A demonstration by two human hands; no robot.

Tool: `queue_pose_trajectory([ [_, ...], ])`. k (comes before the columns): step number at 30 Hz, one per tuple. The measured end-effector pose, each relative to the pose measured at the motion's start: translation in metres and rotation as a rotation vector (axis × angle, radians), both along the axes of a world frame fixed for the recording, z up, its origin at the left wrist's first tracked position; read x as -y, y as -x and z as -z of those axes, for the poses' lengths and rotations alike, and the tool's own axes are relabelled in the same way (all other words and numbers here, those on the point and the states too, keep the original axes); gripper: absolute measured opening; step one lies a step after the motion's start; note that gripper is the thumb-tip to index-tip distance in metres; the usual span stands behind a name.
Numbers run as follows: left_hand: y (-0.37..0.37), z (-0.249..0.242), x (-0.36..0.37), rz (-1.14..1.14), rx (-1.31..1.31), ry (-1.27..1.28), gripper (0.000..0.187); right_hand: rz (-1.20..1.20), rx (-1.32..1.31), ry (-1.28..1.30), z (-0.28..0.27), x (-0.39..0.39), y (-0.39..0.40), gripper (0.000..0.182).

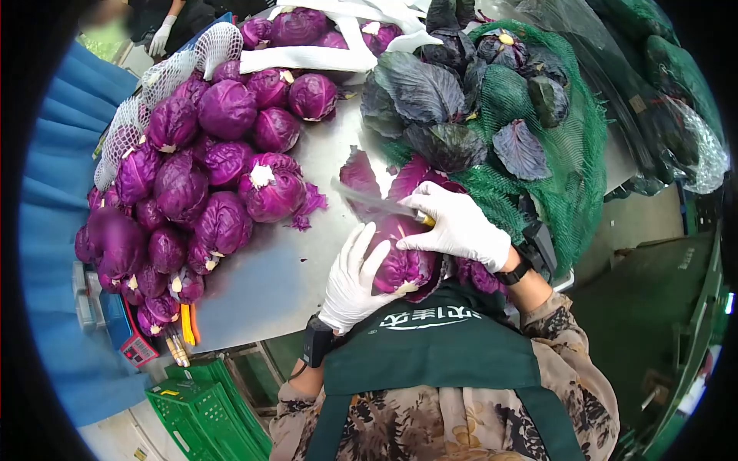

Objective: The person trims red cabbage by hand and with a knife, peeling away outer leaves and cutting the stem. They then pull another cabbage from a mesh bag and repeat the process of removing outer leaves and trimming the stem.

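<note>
Both my hands wear white gloves. My left hand point(354, 276) lies with its fingers spread against the left side of a red cabbage point(403, 265) at the table's near edge. In my right hand point(460, 224) is a knife point(380, 201), its blade pointing left above the cabbage. Some fingers of that hand also touch the cabbage's upper right side. Loose purple leaves point(360, 175) lie just beyond the knife. The cabbage's underside rests near my green apron and is partly hidden.
A large pile of purple cabbages point(227, 111) covers the table's left side, with white foam nets point(142, 88) around it. Dark outer leaves point(423, 88) lie on a green mesh bag point(573, 138) at the right. Green crates point(204, 411) stand below left. Another person's gloved hand point(161, 37) shows at top left.
</note>
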State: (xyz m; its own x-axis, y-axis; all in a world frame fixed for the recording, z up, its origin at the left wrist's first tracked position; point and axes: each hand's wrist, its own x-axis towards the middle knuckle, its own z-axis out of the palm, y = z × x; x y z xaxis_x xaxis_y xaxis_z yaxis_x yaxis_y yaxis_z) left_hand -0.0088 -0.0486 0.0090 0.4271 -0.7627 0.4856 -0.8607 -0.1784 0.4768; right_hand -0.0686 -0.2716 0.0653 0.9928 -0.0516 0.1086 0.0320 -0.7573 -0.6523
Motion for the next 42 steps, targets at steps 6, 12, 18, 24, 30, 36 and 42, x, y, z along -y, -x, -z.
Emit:
queue_pose_trajectory([
  [6, 0.001, -0.005, 0.001, 0.017, 0.005, -0.130, 0.083, -0.043, 0.176, 0.205, 0.008, 0.000, -0.008, 0.020],
  [12, 0.004, -0.005, -0.002, 0.166, 0.091, -0.089, 0.073, 0.388, 0.243, 0.288, 0.052, 0.036, -0.035, 0.007],
  [18, 0.008, 0.019, -0.014, -0.111, -0.223, 0.201, 0.100, 0.501, 0.289, 0.299, 0.053, 0.048, -0.007, 0.022],
  [24, 0.005, 0.015, -0.008, -0.249, -0.321, 0.163, 0.112, 0.139, 0.094, -0.072, -0.004, -0.022, 0.021, 0.063],
  [30, 0.009, 0.000, 0.001, -0.279, -0.066, -0.037, 0.115, 0.106, 0.077, 0.023, 0.000, -0.031, 0.012, 0.049],
  [36, 0.007, -0.011, 0.008, -0.233, 0.043, -0.189, 0.112, 0.159, 0.163, 0.081, 0.006, -0.025, 0.015, 0.032],
  [42, 0.000, -0.009, 0.007, -0.079, 0.005, -0.084, 0.100, 0.391, 0.184, -0.032, 0.033, 0.005, 0.005, 0.016],
])
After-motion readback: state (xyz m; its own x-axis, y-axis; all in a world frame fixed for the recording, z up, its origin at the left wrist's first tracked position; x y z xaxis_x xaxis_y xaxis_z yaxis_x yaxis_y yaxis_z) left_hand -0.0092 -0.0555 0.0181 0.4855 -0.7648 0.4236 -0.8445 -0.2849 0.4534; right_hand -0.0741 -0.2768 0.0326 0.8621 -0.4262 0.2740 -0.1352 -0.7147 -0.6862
